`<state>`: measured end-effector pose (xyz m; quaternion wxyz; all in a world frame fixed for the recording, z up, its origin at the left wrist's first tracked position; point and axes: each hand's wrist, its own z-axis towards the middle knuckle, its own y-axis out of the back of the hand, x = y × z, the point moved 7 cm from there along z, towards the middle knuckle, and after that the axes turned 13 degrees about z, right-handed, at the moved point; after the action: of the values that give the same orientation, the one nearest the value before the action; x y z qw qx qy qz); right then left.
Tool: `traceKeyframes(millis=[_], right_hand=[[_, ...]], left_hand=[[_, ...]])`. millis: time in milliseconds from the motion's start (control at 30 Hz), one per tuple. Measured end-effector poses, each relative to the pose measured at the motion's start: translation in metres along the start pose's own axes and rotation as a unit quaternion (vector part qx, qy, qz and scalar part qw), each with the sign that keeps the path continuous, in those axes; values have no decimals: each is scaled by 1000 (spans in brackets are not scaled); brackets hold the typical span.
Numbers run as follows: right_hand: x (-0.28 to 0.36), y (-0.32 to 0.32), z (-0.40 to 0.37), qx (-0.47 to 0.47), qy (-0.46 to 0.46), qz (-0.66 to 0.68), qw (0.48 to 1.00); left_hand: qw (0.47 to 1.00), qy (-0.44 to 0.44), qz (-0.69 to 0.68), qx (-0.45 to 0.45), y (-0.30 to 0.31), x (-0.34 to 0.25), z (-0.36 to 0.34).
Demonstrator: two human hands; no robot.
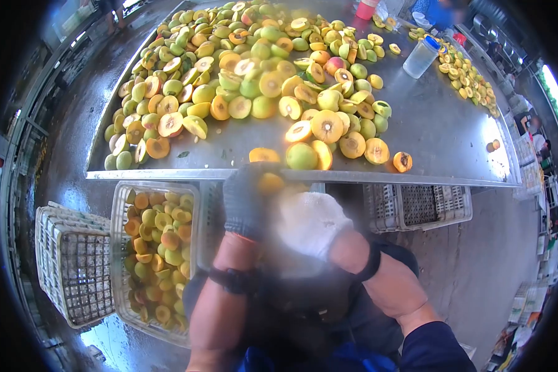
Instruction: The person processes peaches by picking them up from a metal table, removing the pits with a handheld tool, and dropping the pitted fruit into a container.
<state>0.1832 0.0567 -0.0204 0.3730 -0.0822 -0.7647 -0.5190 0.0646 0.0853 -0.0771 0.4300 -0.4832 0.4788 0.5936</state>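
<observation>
My left hand point(248, 195), in a dark grey glove, is at the front edge of the metal table point(440, 136), its fingers closed around a yellow-orange fruit piece point(271, 183). Just right of it, my right hand point(310, 223) wears a white glove. Its fingers are blurred near the fruit piece, and whatever they hold cannot be made out. Beyond both hands, a large pile of cut green and yellow fruit point(204, 93) covers much of the table. Several halves, among them one cut half point(327, 126), lie with the flesh showing.
Below the table at left stands a crate of cut fruit point(195, 248) beside a white crate point(74, 273). More crates point(415, 208) are under the table at right. A blue-lidded container point(421, 59) and a smaller fruit pile point(468, 77) lie at back right. A person point(440, 13) is behind.
</observation>
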Motion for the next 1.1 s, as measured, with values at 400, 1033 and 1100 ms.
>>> traceKeyframes(millis=[400,1033,1100], right_hand=[[-43,-7,-4,198,-109,618,753],[-26,-18,-15,160,-132,548,810],[-29,-11,-12,151,-125,478,856]], left_hand=[[989,-129,44,49,-6,-20,-9],[994,-97,25,33,-3,0,-12],[988,-137,57,52,-4,-12,-11]])
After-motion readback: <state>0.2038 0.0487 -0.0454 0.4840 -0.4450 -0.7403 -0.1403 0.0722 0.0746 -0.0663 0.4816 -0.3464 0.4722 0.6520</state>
